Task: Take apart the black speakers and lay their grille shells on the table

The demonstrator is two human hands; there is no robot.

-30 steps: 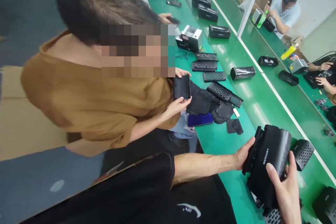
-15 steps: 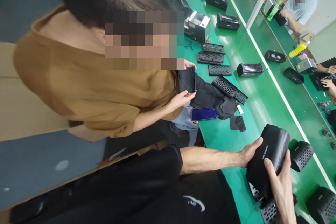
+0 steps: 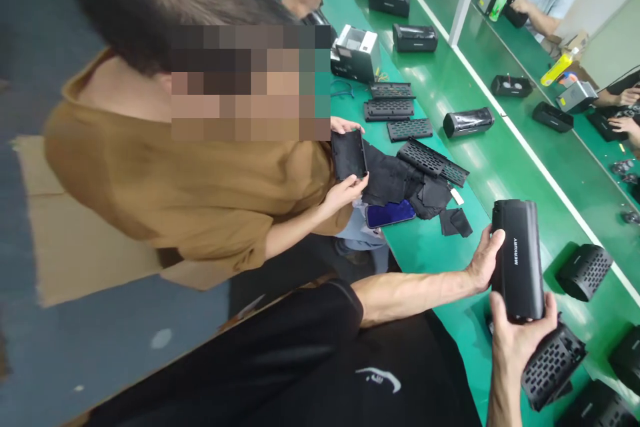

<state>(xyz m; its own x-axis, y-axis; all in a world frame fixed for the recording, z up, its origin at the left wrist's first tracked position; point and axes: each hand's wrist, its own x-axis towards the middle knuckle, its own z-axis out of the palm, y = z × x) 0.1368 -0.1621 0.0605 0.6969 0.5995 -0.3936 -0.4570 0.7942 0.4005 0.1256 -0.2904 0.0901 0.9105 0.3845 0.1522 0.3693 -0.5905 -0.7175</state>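
A black speaker housing (image 3: 517, 260) marked MERKURY is held between my two hands, its smooth lettered face turned towards me. My left hand (image 3: 485, 259) grips its left side, thumb on the edge. My right hand (image 3: 520, 330) supports the lower end, with thumb and fingers spread round the corners. Just beyond my right hand, a perforated black grille housing (image 3: 554, 363) lies on the green bench (image 3: 480, 320), partly covered by the hand. Another perforated speaker housing (image 3: 584, 271) stands to the right.
Beside me, a co-worker in a brown shirt (image 3: 200, 187) holds a black shell (image 3: 349, 155). Black cloth pieces (image 3: 387, 177), grille panels (image 3: 425, 157) and a phone (image 3: 390, 213) lie before them. Several speakers (image 3: 469, 122) stand along the green conveyor, beside a white line.
The speaker housing has swung from a slant to nearly upright in my hands and moved slightly up. My right hand has shifted from its side to its lower end, uncovering the grille housing.
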